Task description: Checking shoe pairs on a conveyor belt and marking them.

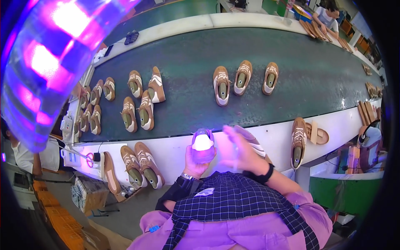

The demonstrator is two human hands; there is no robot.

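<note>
White ledge (pixel 177 153) borders the green conveyor belt (pixel 185 110). Over the ledge, my left hand (pixel 195 166) clasps a sneaker (pixel 203 146), heel facing me, presumably for visibility; my right hand (pixel 243 154), blurred, is spread alongside.

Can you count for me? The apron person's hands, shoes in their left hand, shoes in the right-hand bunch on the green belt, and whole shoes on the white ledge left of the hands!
Left hand and right hand: 2
Held shoe: 1
Right-bunch belt shoes: 3
Left-side ledge shoes: 2
Total: 8
</note>
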